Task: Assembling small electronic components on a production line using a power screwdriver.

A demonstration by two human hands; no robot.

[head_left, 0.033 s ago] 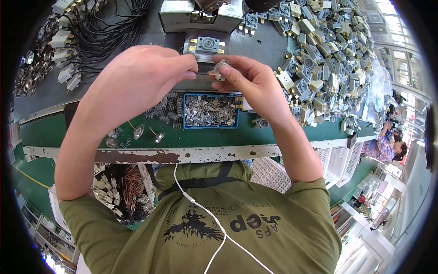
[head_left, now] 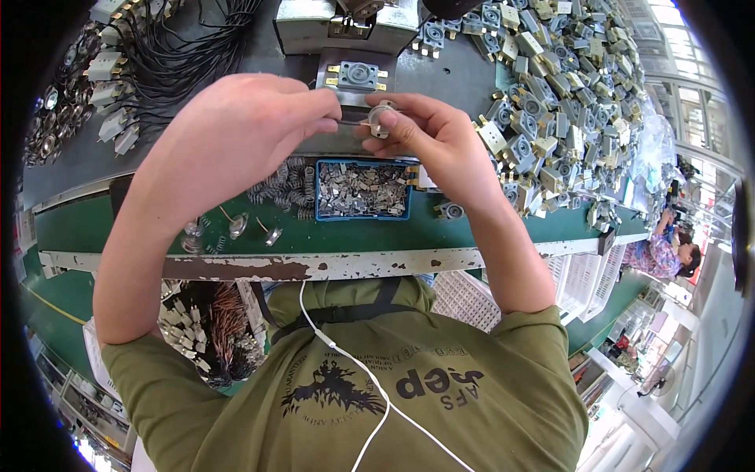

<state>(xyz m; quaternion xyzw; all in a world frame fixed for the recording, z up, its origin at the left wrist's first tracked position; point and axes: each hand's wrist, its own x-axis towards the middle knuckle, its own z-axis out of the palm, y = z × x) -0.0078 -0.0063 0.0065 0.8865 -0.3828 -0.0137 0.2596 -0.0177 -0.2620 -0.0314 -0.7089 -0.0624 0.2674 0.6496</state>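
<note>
Head view: hands [head_left: 436, 141] [head_left: 244, 126], right clamped on shiny round disc [head_left: 375, 120], left's hold unclear.

Bright scene; windows [head_left: 683, 38] glaring upper right; bench edge [head_left: 354, 267] bowed; corners black.

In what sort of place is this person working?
Probably an assembly workshop: a large heap of similar grey parts lies on the bench, a blue tray holds many small metal pieces, and black wires lie bundled at the left.
</note>
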